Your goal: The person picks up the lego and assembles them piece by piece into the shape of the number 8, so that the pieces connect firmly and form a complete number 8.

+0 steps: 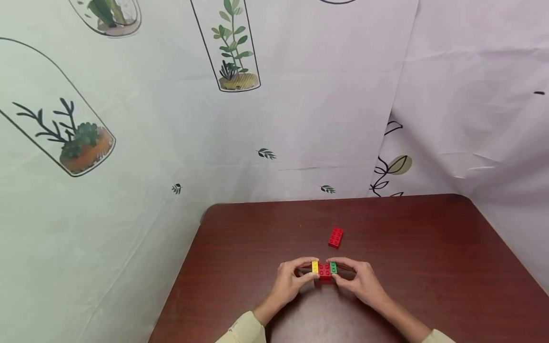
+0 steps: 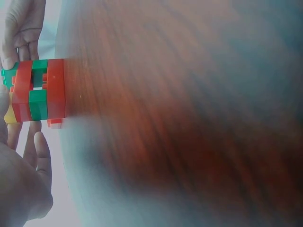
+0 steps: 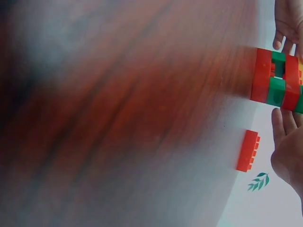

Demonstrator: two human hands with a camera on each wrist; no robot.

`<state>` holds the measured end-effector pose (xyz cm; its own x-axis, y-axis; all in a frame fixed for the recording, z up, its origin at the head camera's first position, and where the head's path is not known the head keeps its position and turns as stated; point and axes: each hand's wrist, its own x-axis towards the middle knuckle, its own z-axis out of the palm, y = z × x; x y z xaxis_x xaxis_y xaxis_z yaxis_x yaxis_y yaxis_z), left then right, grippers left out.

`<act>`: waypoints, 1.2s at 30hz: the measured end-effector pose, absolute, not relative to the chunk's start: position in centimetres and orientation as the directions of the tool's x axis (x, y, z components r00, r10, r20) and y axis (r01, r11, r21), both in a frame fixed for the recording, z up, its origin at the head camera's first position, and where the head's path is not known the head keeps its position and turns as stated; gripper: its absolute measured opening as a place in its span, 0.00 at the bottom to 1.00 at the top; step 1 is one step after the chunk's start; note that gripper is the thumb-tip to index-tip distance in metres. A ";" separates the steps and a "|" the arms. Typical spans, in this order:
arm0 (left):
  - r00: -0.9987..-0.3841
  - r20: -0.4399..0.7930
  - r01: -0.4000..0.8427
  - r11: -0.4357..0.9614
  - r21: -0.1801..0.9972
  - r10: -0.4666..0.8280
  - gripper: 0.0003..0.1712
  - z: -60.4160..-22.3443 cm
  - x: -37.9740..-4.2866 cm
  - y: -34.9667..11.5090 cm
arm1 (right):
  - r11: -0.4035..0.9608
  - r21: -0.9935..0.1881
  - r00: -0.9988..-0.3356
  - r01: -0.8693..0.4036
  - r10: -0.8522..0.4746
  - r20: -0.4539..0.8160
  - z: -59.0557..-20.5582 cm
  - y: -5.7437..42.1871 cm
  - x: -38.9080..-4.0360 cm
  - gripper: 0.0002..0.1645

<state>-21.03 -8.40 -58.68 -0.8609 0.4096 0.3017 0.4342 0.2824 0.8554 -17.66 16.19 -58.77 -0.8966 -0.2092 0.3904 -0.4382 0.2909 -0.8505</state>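
In the head view, a small stack of toy building bricks stands on the table between both hands. My left hand (image 1: 288, 282) pinches a yellow brick (image 1: 315, 267) at the stack's top left, thumb in front and fingers behind. On the top right, a green brick (image 1: 333, 267) is pinched the same way by my right hand (image 1: 363, 283). Both sit on a long red brick (image 1: 324, 269), whose studs show between them. Side-on in the left wrist view, green bricks (image 2: 39, 105) separate this upper red brick from a lower red brick (image 2: 56, 90), leaving a gap in the middle.
Beyond the stack lies a loose red brick (image 1: 336, 237), studs up. The dark brown table (image 1: 240, 238) has rounded far corners and meets a pale cloth backdrop (image 1: 317, 128) printed with plants.
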 end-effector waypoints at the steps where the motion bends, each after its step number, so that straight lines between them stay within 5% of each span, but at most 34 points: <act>1: -0.861 0.302 0.434 0.280 0.856 0.409 0.21 -58.7 -21.0 -8.4 | 0.290 -0.850 -0.895 -0.441 -0.211 0.392 -58.8 16.2 -17.7 0.25; 21: -0.847 0.268 0.456 0.369 0.810 0.460 0.27 -58.5 -20.8 -8.7 | 0.319 -0.858 -0.905 -0.403 -0.278 0.321 -58.3 16.1 -17.4 0.30; 28: -0.806 0.360 0.551 0.374 0.746 0.470 0.32 -58.1 -21.1 -9.0 | 0.325 -0.841 -0.894 -0.432 -0.278 0.351 -57.8 16.3 -17.6 0.33; 36: -0.809 0.392 0.562 0.382 0.734 0.437 0.22 -57.8 -21.1 -9.1 | 0.466 -0.766 -0.895 -0.442 -0.282 0.345 -56.9 16.6 -17.8 0.21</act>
<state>-21.08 -9.07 -57.76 -0.8095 0.4369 0.3923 0.5618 0.3821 0.7337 -17.85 16.56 -56.90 -0.8951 -0.2821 0.3453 -0.4424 0.4657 -0.7664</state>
